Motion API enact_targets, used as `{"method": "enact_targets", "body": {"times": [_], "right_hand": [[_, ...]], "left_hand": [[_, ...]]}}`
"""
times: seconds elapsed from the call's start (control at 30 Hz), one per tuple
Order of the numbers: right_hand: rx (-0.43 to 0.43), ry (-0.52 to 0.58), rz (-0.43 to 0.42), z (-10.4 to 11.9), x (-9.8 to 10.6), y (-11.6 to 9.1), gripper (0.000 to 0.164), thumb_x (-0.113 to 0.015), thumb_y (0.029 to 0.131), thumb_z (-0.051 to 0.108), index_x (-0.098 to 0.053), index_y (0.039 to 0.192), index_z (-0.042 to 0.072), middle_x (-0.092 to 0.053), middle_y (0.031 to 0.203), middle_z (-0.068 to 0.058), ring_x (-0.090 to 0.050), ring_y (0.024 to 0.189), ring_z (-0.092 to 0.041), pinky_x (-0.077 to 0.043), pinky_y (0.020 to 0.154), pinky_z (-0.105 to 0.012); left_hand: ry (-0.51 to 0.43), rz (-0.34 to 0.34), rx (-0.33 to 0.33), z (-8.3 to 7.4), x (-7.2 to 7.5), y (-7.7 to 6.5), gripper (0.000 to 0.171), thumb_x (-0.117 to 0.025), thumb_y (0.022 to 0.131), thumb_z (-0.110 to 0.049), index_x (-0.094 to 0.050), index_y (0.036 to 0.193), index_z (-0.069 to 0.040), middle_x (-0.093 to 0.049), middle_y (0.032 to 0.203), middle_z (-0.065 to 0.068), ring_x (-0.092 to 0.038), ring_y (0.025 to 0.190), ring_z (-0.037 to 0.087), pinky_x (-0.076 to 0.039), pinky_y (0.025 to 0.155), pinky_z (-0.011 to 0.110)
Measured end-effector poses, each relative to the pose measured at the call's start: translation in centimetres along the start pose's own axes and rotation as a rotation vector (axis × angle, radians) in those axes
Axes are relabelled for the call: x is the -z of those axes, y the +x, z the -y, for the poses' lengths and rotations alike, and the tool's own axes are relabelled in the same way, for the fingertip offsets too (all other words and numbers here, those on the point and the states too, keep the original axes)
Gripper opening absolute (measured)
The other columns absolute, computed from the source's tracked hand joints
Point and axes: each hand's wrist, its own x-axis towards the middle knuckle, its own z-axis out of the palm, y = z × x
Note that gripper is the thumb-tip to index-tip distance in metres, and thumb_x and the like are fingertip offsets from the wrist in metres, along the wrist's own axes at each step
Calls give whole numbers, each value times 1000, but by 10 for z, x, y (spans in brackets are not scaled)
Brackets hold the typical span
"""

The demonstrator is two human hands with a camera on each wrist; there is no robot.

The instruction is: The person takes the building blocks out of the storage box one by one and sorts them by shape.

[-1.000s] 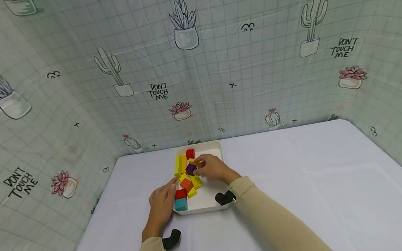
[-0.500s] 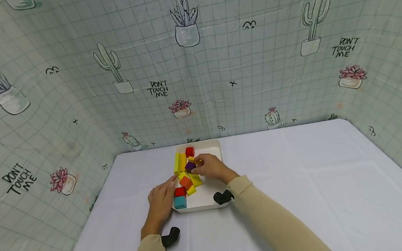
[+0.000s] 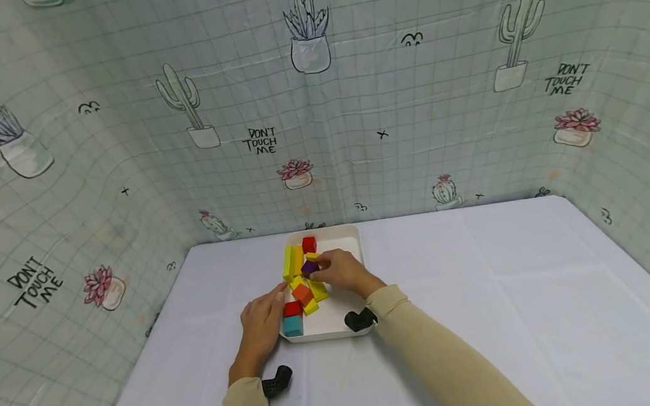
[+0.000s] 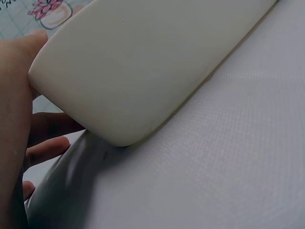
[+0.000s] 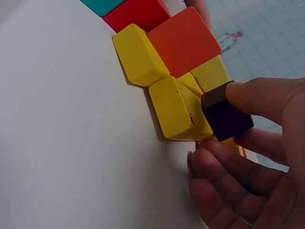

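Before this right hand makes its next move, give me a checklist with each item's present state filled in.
1. Right hand's grip on the purple block: ok, block pinched.
2. Left hand at the white tray: ok, touching its left side.
3. Room in the tray: ok, its floor shows right of the blocks.
4. Purple block free of the yellow block beside it: cannot tell; they overlap in the right wrist view.
5. Orange block squared with the teal block: not ok, it sits askew.

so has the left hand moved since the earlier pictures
No: in the head view, the left hand rests at the same place along the left side of the white tray, no clear shift.
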Motion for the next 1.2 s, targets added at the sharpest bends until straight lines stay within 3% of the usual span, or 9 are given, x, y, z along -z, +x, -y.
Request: {"method": "enact_targets", "body": {"times": [0.3,0.67,0.93,1.2], "right_hand": [[1,-29,-6,2,1,0,41,-75,91,32,-70,122,6,-66,105,-7,-59,92,-23,-55,83,-34],[-16,-40,-12,2,-1,1,48,-75,90,35,-67,128,7,-66,116,-9,-59,98,-23,-55,90,-35],[23,-82,-20,1,0,4,43,-70,94,37,-68,126,8,-67,115,-7,-58,98,-22,-54,91,-35],[21,-27,-48,0,1,1,44,-69,96,30,-64,131,4,-68,118,-10,-62,95,-21,-56,86,-32]], "left_hand": [[-4,-2,6,1,1,0,58,-32,106,-53,-52,148,-18,-57,143,10,-45,132,33,-8,115,63],[-11,-2,-3,-1,1,0,57,-32,107,-52,-52,148,-18,-56,143,11,-44,133,34,-7,115,63],[-11,4,1,-4,2,1,55,-32,108,-50,-52,149,-18,-56,144,11,-41,135,34,-5,116,62],[-12,0,-7,-2,1,-1,55,-32,108,-48,-53,148,-17,-56,144,11,-43,133,34,-7,115,62]]}}
